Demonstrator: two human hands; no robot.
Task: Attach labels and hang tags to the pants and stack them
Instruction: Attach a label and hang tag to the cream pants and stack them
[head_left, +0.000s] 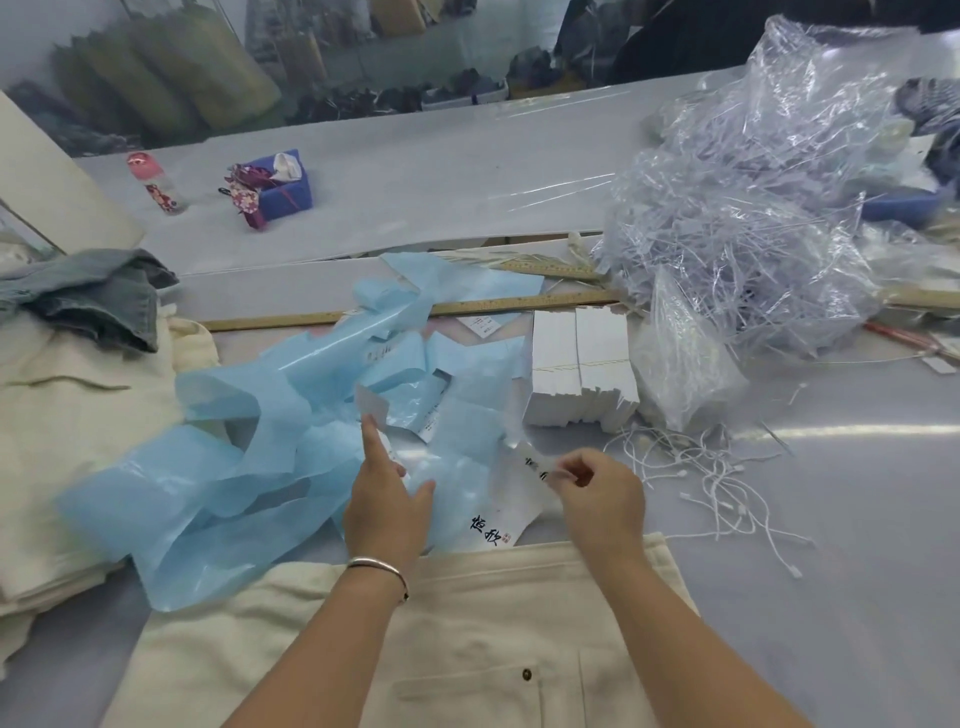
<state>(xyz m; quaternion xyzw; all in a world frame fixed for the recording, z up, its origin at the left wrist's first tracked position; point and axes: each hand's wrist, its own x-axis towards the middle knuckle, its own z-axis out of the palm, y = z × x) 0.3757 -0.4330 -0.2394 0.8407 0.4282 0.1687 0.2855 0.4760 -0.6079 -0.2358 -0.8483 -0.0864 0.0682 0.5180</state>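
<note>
Blue backing strips (249, 457) crowd the left hand (387, 499) — fingers loose; right hand (597, 493) pinches a label (537, 465).

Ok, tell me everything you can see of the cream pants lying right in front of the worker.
The cream pants lie flat on the grey table at the near edge, waistband toward the heap of blue backing paper. The fabric looks like heavy cotton twill. A patch pocket with one small dark button shows. Both forearms cross above them; whether they touch is unclear. A white printed tag overlaps the waistband edge. The legs run out of frame.
</note>
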